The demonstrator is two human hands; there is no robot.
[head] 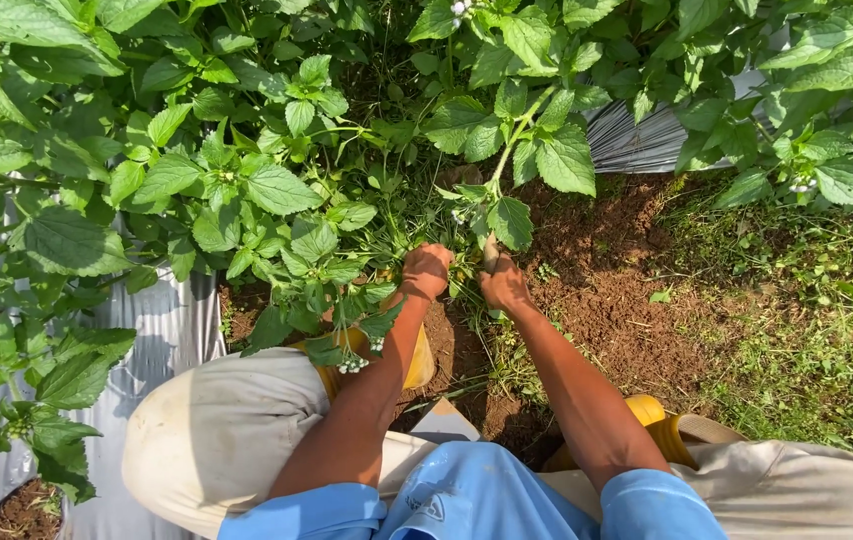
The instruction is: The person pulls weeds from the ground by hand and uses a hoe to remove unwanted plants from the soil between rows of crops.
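Head view, looking down at a person crouched at the edge of a planted bed, knees in pale trousers, yellow boots on the soil. Both arms reach forward to low weeds growing at the foot of leafy plants. The left hand is closed into a fist around a clump of thin green stems, low to the ground. The right hand is also closed, gripping what looks like a pale handle of a small tool that points up and away; its working end is hidden among the leaves, so I cannot tell its kind. The two hands are close together, just apart. To do this well, it seems best to keep the fist low on the stems, near the roots, and work the tool into the soil just beside them, away from the left fingers. A thick stem of a larger plant rises directly above the hands, and broad leaves crowd the left side, so room there is tight. To the right lies bare brown soil, then grass, giving open room. Silver plastic mulch edges the bed at left and shows again behind the plants.
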